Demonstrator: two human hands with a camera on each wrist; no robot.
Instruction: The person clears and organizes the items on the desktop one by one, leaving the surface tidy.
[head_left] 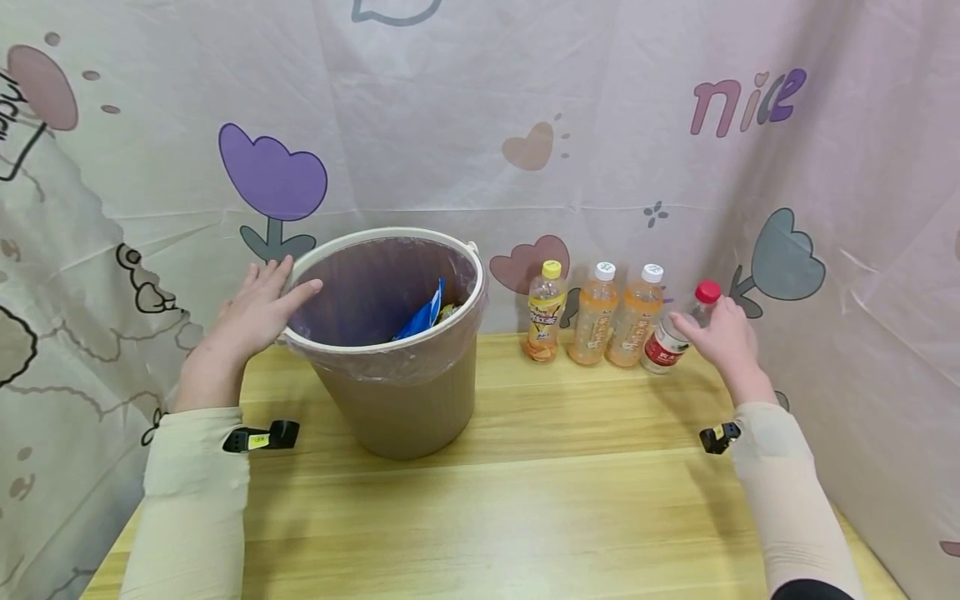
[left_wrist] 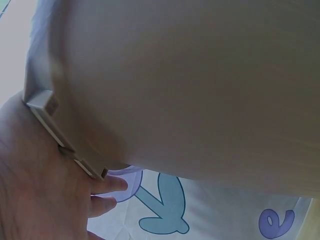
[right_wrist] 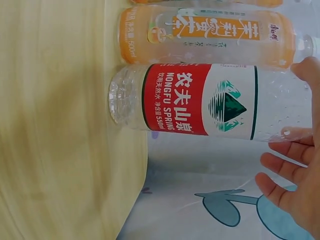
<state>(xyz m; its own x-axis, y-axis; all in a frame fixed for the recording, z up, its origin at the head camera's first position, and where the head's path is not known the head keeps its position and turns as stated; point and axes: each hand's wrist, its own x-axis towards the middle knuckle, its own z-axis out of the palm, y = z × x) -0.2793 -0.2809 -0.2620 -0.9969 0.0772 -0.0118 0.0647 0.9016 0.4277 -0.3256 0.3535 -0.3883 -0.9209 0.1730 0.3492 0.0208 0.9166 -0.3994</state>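
Observation:
In the head view my left hand (head_left: 258, 310) lies against the left rim of a grey-brown trash bin (head_left: 408, 400), thumb across the rim and fingers stretched out behind it. Up close, the left wrist view shows the palm beside the bin's rim edge. My right hand (head_left: 726, 337) holds a clear water bottle (right_wrist: 200, 100) by its upper part, thumb on one side and fingers on the other. This bottle has a red cap (head_left: 707, 291) and a red and white label, and leans slightly. The palm side hides part of its neck in the right wrist view.
Left of the water bottle stand two orange-labelled bottles (head_left: 593, 321) with white caps and a yellow-capped bottle (head_left: 543, 321). A clear liner (head_left: 450, 354) covers the bin's rim; a blue wrapper (head_left: 423, 317) lies inside. A printed curtain (head_left: 600, 167) hangs behind the wooden table (head_left: 540, 517).

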